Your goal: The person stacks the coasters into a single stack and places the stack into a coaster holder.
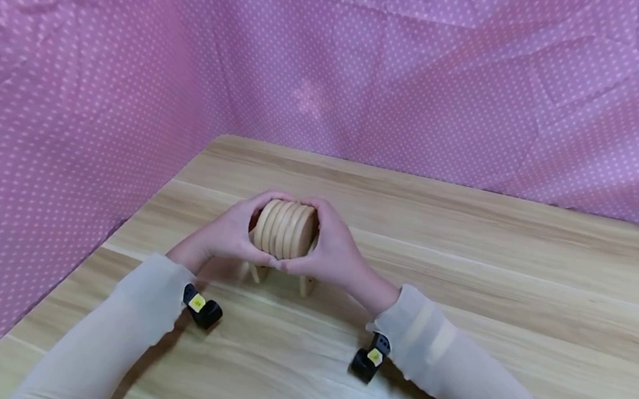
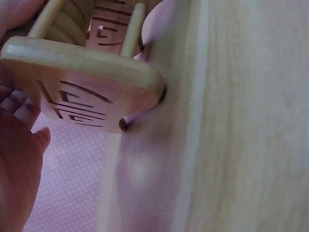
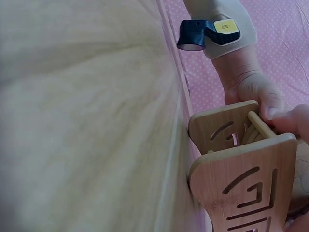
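Observation:
A row of round wooden coasters (image 1: 284, 230) stands on edge in a wooden coaster rack (image 3: 241, 179) on the table. The rack has slotted side panels joined by round rods. My left hand (image 1: 229, 231) curves round the coasters from the left, and my right hand (image 1: 337, 246) does so from the right. Both thumbs meet at the front of the stack, with the fingers over its far side. Low in the head view, the rack's feet (image 1: 305, 286) show beneath the hands. In the left wrist view, the rack's side panel (image 2: 82, 72) stands beside my left palm (image 2: 19, 164).
The wood-grain table (image 1: 494, 306) stretches off to the right and toward me. Pink dotted cloth (image 1: 375, 64) hangs behind it and along the left edge. Each wrist carries a small black camera, one on the left (image 1: 210, 314), one on the right (image 1: 365, 364).

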### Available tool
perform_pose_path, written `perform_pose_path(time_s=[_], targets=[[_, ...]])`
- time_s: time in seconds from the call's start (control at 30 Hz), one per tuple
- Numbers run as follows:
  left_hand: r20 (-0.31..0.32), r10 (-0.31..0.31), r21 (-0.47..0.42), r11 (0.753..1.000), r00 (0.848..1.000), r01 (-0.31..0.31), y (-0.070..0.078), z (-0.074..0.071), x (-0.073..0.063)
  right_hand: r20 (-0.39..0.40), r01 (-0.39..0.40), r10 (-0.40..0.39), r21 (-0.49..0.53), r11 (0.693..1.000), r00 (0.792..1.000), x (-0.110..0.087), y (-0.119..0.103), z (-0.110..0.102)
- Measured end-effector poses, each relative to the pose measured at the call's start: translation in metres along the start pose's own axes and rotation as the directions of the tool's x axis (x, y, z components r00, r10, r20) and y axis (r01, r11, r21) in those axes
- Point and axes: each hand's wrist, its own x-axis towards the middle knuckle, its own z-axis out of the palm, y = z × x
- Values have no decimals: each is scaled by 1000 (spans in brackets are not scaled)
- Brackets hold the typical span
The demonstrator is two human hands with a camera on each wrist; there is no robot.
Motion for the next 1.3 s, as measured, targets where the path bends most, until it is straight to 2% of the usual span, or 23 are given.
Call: perform_pose_path(time_s=[0.23, 0.53, 0.77, 0.9, 1.13, 1.3], targets=[[18, -6, 16, 1000, 1000, 6, 1, 1, 1, 17, -5, 6, -35, 999, 1000, 1, 1, -2], [23, -24, 20, 1000, 999, 23, -2, 4, 1, 44, -3, 4, -29, 1000, 999, -1, 1, -3], [31, 0, 97, 995, 1000, -3, 2, 4, 4, 32, -12, 13, -35, 999, 999, -1, 2, -5], [21, -8, 127, 992, 1000, 5, 3, 4, 4, 21, -6, 7, -42, 999, 1000, 0, 2, -6], [11, -8, 132, 991, 1000, 6, 1, 5, 2, 24, -5, 6, -32, 999, 1000, -1, 4, -5], [11, -7, 145, 989, 1000, 6, 4, 7, 0, 26, -15, 16, -38, 999, 1000, -3, 3, -5]])
